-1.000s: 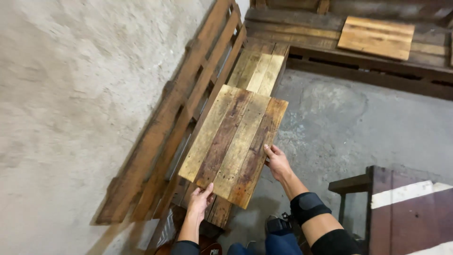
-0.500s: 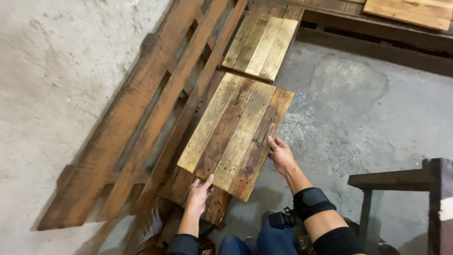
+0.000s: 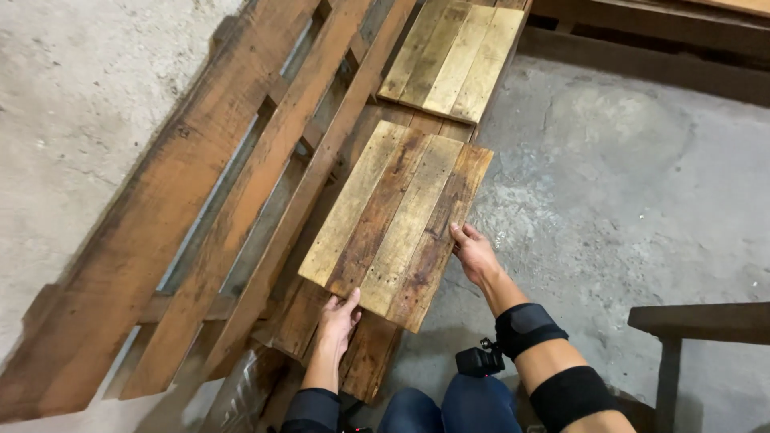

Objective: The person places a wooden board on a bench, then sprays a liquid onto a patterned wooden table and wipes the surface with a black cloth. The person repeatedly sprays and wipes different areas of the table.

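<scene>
Gripping a slatted wooden panel (image 3: 397, 220) over the long pallet (image 3: 224, 200): left hand (image 3: 338, 317) pinches its near edge, right hand (image 3: 475, 252) clasps the right edge; panel lies between both.

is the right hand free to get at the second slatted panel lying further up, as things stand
Probably not right away: the right hand grips the edge of the near wooden panel, as does the left hand. The far panel lies uncovered beyond it.

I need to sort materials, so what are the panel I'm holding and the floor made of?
Panel: looks like rough unfinished wood, four slats with visible grain, alternating pale and dark stained. Floor: seems bare concrete, grey, mottled and scuffed.
</scene>
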